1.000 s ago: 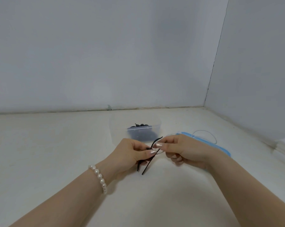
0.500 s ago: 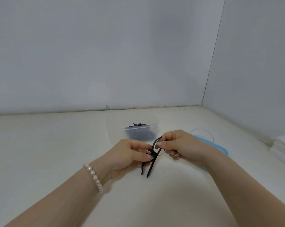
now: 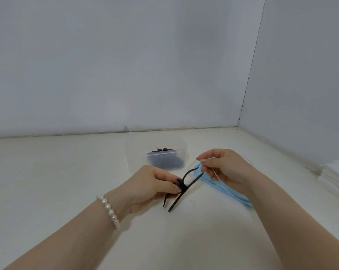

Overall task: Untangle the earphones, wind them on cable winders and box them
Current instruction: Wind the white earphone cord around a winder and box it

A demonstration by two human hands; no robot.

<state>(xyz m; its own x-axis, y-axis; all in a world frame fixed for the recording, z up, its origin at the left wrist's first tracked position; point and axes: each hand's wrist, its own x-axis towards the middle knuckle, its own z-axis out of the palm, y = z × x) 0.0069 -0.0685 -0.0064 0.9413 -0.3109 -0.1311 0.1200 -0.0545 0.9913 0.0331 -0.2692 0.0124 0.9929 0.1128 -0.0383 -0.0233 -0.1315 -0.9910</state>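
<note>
My left hand [image 3: 155,184] pinches a black cable winder [image 3: 184,189], a thin strap with long ends sticking out up-right and down-left, just above the white table. My right hand [image 3: 221,166] is to its right, with curled fingers that pinch a thin pale cord [image 3: 215,175] looping beneath the hand. Behind both hands stands a clear plastic box [image 3: 157,152] with several black earphone parts inside.
A blue face mask [image 3: 226,192] with white ear loops lies on the table under and right of my right hand. White folded material [image 3: 334,178] sits at the right edge. Grey walls close the table at the back and right.
My right hand has let go of the winder's upper end and moved up and right, now pinching the pale cord. My left hand keeps hold of the winder.
</note>
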